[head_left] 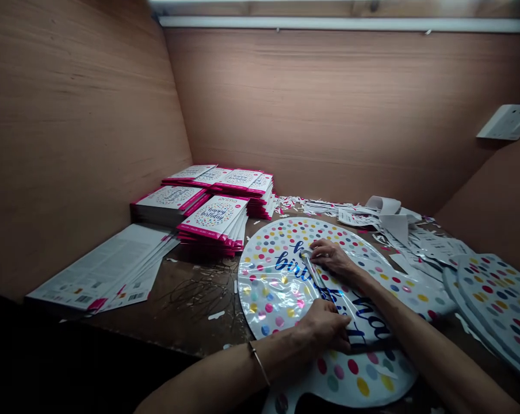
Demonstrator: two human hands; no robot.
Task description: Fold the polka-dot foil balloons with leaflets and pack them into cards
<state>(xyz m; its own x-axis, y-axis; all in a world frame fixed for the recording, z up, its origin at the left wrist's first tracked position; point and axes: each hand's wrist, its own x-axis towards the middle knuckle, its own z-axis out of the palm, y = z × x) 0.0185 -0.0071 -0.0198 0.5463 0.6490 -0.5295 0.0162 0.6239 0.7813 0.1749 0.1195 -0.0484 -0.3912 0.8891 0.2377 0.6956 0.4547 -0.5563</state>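
A flat white foil balloon (268, 310) with coloured dots and blue "happy birthday" lettering lies in front of me, its right part folded over toward the middle. My left hand (324, 325), with a bangle at the wrist, is closed on the near end of the folded edge. At the far end of that edge, the curled fingers of my right hand (333, 259) grip the foil. Another dotted foil layer (359, 379) shows beneath, toward me; whether it is a separate balloon I cannot tell.
Stacks of pink-and-white printed packets (214, 215) stand at the back left. Flat printed sleeves (109, 264) lie at the left edge. Paper scraps and label strips (432, 247) cover the back right. More dotted balloons (497, 305) are piled at right. Wooden panels (329, 115) enclose the table.
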